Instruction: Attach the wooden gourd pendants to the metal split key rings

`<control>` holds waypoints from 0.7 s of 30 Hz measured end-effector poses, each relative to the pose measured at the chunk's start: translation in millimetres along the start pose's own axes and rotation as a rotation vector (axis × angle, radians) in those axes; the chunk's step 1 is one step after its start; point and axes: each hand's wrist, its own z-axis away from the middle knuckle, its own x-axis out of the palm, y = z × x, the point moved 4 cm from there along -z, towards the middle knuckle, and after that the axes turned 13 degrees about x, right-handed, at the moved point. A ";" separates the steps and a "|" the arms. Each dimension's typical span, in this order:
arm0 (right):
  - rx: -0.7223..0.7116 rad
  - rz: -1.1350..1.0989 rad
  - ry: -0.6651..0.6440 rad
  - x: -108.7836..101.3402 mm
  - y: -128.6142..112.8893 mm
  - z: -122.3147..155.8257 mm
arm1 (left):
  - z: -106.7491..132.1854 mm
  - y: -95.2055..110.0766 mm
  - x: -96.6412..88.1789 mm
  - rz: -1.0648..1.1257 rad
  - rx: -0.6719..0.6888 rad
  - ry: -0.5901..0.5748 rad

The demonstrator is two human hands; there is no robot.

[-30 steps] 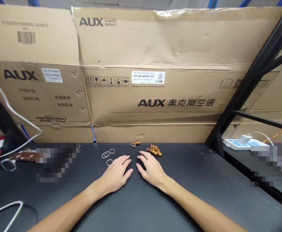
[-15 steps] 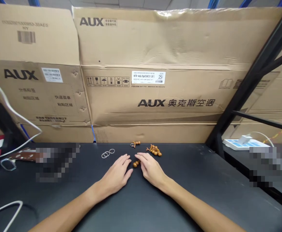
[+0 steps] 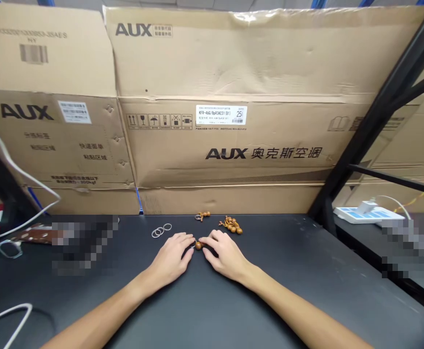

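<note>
On the black table, my left hand (image 3: 173, 257) has its thumb and fingers curled round the edge of a small metal split ring (image 3: 193, 246), mostly hidden by the fingertips. Right beside the ring is a brown wooden gourd charm (image 3: 198, 245), its other end covered by the fingers of my right hand (image 3: 226, 254), which pinch it. Three loose split rings (image 3: 157, 232) lie up and left of my left hand. Behind my fingers rests a gourd charm with a ring on its cord (image 3: 205, 214). A pile of several gourd charms (image 3: 233, 225) sits beyond my right hand.
Large cardboard boxes (image 3: 226, 169) stand along the table's back edge. To the left are glasses (image 3: 10, 248), a brown patterned item (image 3: 33, 233) and a white cable (image 3: 24, 169). A black metal frame (image 3: 365, 116) and a power strip (image 3: 368, 214) are on the right.
Both hands have closed in at the middle of the table. The gourd charm has shifted slightly left, and a ring now shows at my left fingertips.
</note>
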 end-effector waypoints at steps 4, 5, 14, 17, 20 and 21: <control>-0.021 -0.023 -0.009 1.9 3.6 -0.5 | -1.0 -5.8 -0.8 0.058 -0.044 0.008; -0.031 -0.036 -0.010 1.5 3.7 -0.4 | -1.2 -6.7 -1.5 0.066 -0.054 0.011; 0.096 -0.024 0.162 -5.5 2.9 -1.3 | -1.7 -4.8 -7.3 0.028 -0.024 0.027; 0.096 0.028 0.102 0.6 4.2 -2.1 | -1.8 -4.6 -6.0 -0.009 -0.001 0.018; 0.090 0.018 0.074 2.8 6.0 -2.3 | -2.8 -3.9 -6.3 -0.051 0.019 0.008; 0.086 0.008 0.067 2.8 6.2 -2.4 | -3.5 -3.2 -7.0 -0.069 0.023 0.002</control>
